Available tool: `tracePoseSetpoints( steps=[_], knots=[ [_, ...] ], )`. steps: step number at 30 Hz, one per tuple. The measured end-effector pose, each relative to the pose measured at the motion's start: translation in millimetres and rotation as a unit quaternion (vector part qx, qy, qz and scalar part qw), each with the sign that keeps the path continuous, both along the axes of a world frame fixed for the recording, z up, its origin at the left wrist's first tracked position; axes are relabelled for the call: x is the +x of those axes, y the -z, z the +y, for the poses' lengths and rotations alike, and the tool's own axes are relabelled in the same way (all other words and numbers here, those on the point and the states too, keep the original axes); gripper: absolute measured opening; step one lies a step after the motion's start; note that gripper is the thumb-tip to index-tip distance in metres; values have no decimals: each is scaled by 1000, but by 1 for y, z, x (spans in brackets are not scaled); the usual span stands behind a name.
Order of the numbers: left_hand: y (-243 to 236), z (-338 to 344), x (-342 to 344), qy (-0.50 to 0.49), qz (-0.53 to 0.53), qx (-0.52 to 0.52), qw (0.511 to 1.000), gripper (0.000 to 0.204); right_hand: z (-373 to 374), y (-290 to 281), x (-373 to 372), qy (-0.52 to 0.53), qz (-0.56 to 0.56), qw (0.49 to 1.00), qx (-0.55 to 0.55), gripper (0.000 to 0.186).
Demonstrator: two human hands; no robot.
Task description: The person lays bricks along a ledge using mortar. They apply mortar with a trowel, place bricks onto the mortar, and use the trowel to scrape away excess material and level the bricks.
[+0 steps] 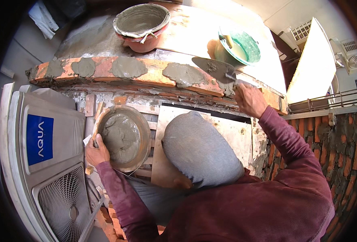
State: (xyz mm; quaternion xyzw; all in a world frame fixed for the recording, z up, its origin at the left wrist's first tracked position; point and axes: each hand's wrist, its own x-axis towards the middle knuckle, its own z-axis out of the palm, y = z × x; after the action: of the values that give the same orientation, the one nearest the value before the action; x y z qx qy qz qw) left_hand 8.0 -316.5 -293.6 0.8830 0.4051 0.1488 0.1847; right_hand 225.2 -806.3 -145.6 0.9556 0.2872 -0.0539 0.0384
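At the left, my left hand (97, 152) is closed on the rim of a round bucket (145, 139), its fingers partly hidden. Wet grey mortar (122, 135) fills the bottom of this bucket. My right hand (250, 100) reaches out to the right, wrapped around the handle of a trowel (214, 69). Its pointed metal blade lies over the brick course (154, 74) and carries some mortar. Separate patches of mortar (128, 67) sit along the top of these bricks, with bare orange brick showing between them.
Beyond the bricks stand a red bucket (144, 45) with a mortar-coated rim and a green bucket (247, 46) with a handle leaning inside. An air-conditioner outdoor unit (55, 161) stands close by my left arm. My bent knee (198, 145) rises over a wooden board (235, 133).
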Motion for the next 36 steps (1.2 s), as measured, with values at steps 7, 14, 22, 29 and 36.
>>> tracePoseSetpoints(
  steps=[7, 14, 22, 29, 36],
  knots=[
    [-10, -10, 13, 22, 24, 38, 999, 54, 120, 15, 139, -149, 45, 965, -211, 11],
    [-9, -8, 3, 40, 17, -1, 999, 46, 11, -60, 99, -160, -38, 973, -161, 10],
    [-20, -48, 15, 42, -44, -93, 994, 34, 54, 54, -1, -81, 97, 991, -32, 15],
    [-37, -82, 32, 95, -31, -92, 991, 36, -47, 30, -47, 79, 118, 984, -106, 14],
    [-57, -117, 52, 215, -82, -141, 963, 33, -100, -33, -86, 45, 183, 981, 46, 21]
  ],
)
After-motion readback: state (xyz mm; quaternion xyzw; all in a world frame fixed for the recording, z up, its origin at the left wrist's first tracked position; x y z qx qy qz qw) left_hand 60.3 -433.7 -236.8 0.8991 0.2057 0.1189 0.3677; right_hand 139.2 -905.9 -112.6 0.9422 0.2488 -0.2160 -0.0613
